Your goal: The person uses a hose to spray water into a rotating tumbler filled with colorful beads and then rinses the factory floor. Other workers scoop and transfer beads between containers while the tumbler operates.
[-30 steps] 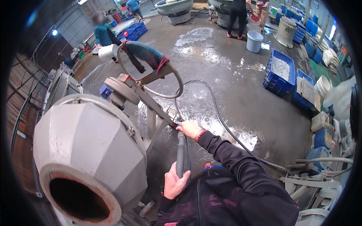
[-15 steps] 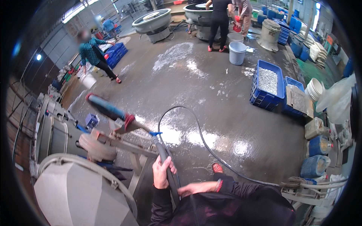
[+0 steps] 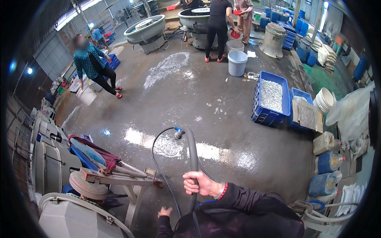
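Observation:
A thick grey hose (image 3: 192, 148) rises in front of me and bends over at the top, its end with a blue tie pointing down at the wet floor. My right hand (image 3: 202, 184) is wrapped round this hose, a red bracelet at the wrist. My left hand (image 3: 165, 212) is off the hose, low and to the left. It looks open and holds nothing I can see, though it is slightly blurred. A thin dark hose (image 3: 156, 166) loops down on the left of the thick one.
A metal frame (image 3: 135, 198) and a grey faceted drum (image 3: 75, 220) stand close on my left. Blue crates, one with whitish pieces (image 3: 272, 95), sit to the right, with jugs (image 3: 325, 184) along that edge. A person (image 3: 95, 65) with a white bucket walks at the left; others stand at round tubs.
My left hand has let go of the hose and dropped lower left. My right hand now grips it higher. The hose end has swung right, away from the metal frame. The view has shifted.

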Tool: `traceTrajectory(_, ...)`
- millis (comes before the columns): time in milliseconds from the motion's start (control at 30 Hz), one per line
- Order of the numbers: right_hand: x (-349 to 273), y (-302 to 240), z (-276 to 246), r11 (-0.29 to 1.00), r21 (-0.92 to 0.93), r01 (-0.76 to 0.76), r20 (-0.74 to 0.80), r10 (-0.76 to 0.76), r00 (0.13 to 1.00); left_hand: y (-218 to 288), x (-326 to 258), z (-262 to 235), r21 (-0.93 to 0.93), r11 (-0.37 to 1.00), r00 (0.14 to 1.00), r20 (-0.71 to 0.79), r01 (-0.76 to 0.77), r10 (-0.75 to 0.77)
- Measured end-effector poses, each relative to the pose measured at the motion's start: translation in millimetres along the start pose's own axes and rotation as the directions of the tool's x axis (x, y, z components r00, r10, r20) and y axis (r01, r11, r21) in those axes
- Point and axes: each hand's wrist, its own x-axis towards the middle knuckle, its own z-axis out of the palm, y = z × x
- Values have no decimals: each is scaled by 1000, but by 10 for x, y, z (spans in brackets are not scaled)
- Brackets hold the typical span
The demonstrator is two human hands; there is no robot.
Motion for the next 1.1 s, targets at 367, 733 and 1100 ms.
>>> traceTrajectory(367,608,-1585,78,991,-85,108,-21,-110,994,-1019,-380,1367,-404,765,865,218,502,-453)
traceTrajectory(733,2142,-3046,-705,979,-151,135,-295,-175,939,-584,362,259,-750,346,698,209,564,-685)
traceTrajectory(1100,2592,-3228,-2738,873,311,375,-712,-48,701,365,1043,-647,-915,123,599,145,383,-788)
